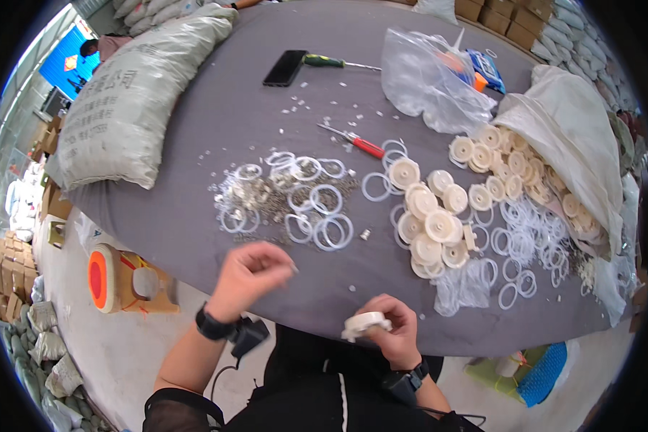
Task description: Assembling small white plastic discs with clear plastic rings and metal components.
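My right hand (398, 333) grips a cream-coloured round plastic cap (367, 324) just over the table's near edge. The cap is tilted, seen partly from its side. To the left, my left hand (253, 277) hovers over the table with thumb and fingertips pinched together; whatever may be between them is too small to make out. Beyond that hand lies a heap of small metal parts (266, 196), with clear plastic rings (326, 199) on and around it. A pile of similar cream caps (439, 225) sits on the table ahead of my right hand.
A white sack (565, 122) spills more caps at the right, beside many loose rings (525, 234). Farther back lie a red screwdriver (367, 147), a green-handled screwdriver (325, 62), a black phone (285, 68) and a clear bag (432, 79). A full sack (133, 101) occupies the left.
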Tool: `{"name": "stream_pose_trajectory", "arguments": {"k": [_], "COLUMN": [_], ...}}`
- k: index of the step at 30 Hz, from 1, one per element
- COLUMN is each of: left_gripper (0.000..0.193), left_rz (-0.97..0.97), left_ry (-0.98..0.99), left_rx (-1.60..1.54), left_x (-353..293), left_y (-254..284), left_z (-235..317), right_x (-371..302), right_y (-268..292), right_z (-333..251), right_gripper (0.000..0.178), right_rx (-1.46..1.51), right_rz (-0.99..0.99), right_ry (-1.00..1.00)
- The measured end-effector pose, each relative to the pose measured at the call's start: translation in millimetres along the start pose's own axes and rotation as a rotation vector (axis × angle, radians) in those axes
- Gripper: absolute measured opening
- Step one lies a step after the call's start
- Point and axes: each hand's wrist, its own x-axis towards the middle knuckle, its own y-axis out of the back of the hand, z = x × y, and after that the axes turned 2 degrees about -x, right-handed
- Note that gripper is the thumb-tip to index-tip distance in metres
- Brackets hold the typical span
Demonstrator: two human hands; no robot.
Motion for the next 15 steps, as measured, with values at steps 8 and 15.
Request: {"name": "stream_pose_trajectory", "arguments": {"k": [8, 15], "left_gripper": [0.009, 0.01], "left_rz": [-0.497, -0.508], "left_ry": [0.105, 0.051], "left_rx": [0.068, 0.072], "left_x": [-19.0, -23.4], "left_y": [-48.0, -51.4], "left_z": [-4.4, -3.2], "right_x": [13.9, 6.3], "right_y": [-5.2, -6.4], "right_z": [-40.6, -41.1], "right_gripper": [0.027, 0.028], "right_rx": [-0.646, -0.632], "right_rz": [-0.301, -0.239], "right_ry": [0.551, 0.575]}}
